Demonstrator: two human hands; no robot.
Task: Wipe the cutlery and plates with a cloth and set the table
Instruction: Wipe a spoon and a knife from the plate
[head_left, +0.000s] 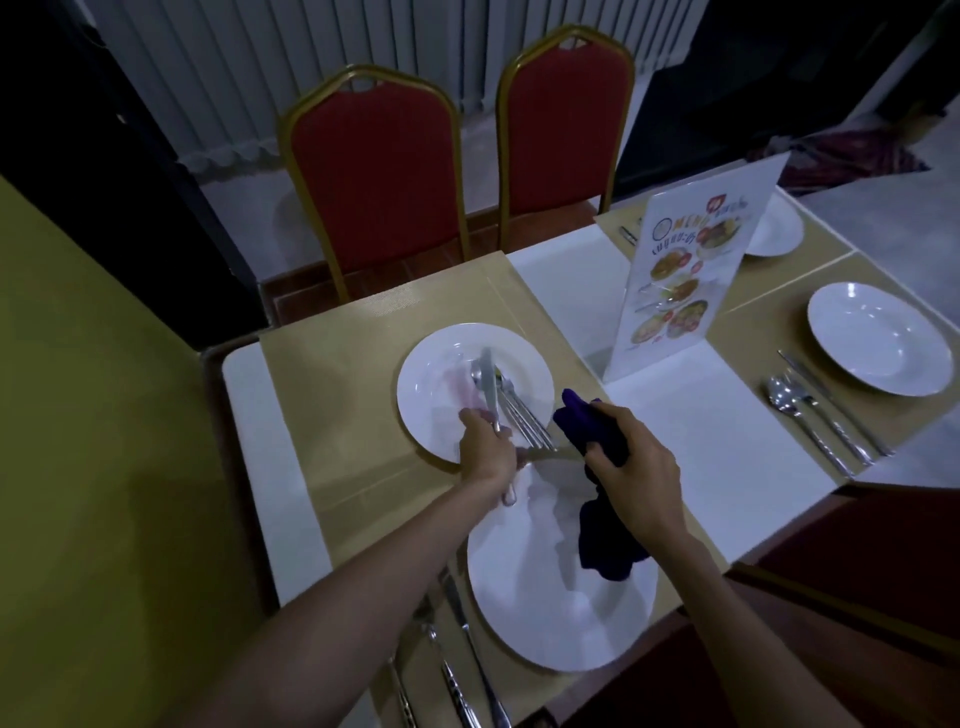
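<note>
A dark purple cloth (605, 540) hung bunched from the right hand (636, 467), its tail over the near plate (561, 623). On the white far-left plate (436, 374) lay a cutlery bundle (519, 415) — beside it a blurred knife (488, 382), gripped by the left hand (485, 452). The near cutlery (462, 629) lay left of the near plate; the right cutlery (815, 415) lay just near of the right plate (878, 338).
</note>
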